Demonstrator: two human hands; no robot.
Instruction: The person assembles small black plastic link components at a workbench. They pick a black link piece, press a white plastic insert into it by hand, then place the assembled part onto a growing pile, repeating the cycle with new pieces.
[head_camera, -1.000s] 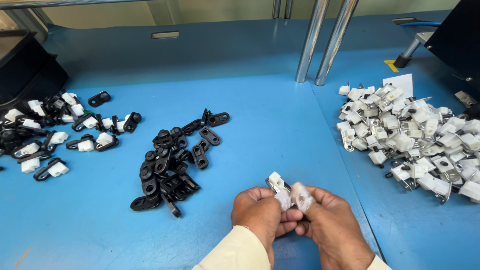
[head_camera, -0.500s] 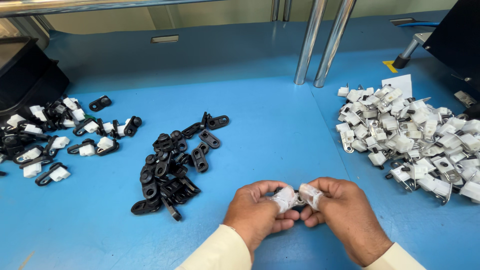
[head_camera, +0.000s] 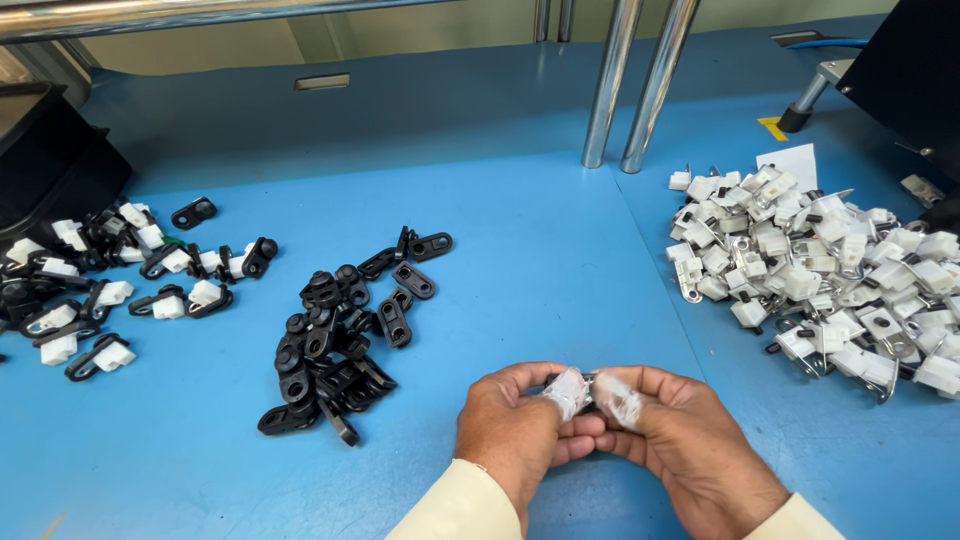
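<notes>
a blue table (head_camera: 560, 250) fills the view, with two metal poles (head_camera: 635, 80) at its back. just in front of the heap of black clips (head_camera: 335, 340), toward the person, both hands meet: the left hand (head_camera: 520, 430) and right hand (head_camera: 680, 450) pinch two small white parts (head_camera: 590, 392) between their fingertips, pressed close together. a pile of white parts (head_camera: 830, 280) lies well to the right of the heap, joined pieces (head_camera: 110, 280) to its left. the parts look small and smooth; a skewed squeeze could pop one loose into a pile.
</notes>
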